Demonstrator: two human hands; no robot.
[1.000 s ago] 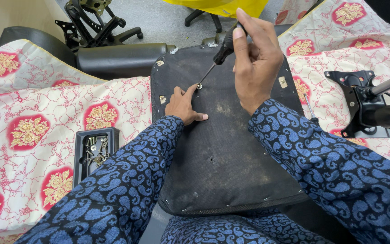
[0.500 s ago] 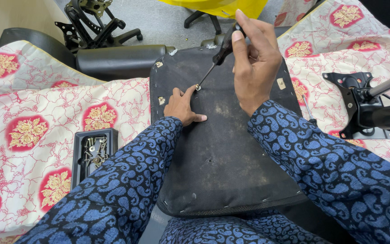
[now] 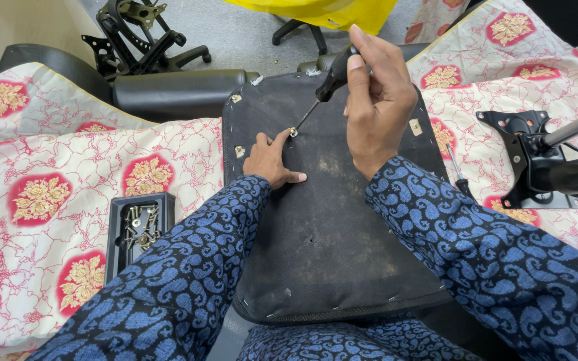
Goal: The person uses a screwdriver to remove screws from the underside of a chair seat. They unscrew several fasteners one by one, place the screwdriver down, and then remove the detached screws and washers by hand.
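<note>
Across the person's lap lies a black, dusty, fabric-covered chair seat base (image 3: 329, 220), underside up, its stapled edge nearest the camera. Both forearms, in sleeves of dark cloth with a blue paisley print, reach out over it. Left of the near knee, a narrow black plastic tray (image 3: 138, 230) holding loose metal screws and bolts sits on the cream bedsheet with red and gold floral medallions (image 3: 41, 194).

Farther up the seat base, the left hand (image 3: 272, 160) rests flat on the fabric, thumb spread to the side and forefinger stretched to touch a small silver screw (image 3: 294, 132) seated in the base. The right hand (image 3: 377, 100) is above it, its grip closed round the black handle of a slim screwdriver (image 3: 322, 87) whose thin metal shaft slants down-left, the tip meeting the screw head. 3 small metal fittings, possibly threaded inserts, show near the far corners and left edge of the base.

To the right, on the sheet, a second thin screwdriver (image 3: 459, 175) lies just beside the right sleeve, and beyond it a black metal chair tilt mechanism with a grey gas cylinder (image 3: 543, 160). Behind the seat base lies a black leatherette chair cushion (image 3: 175, 87), and farther off on the grey floor a black chair base frame (image 3: 138, 33).
</note>
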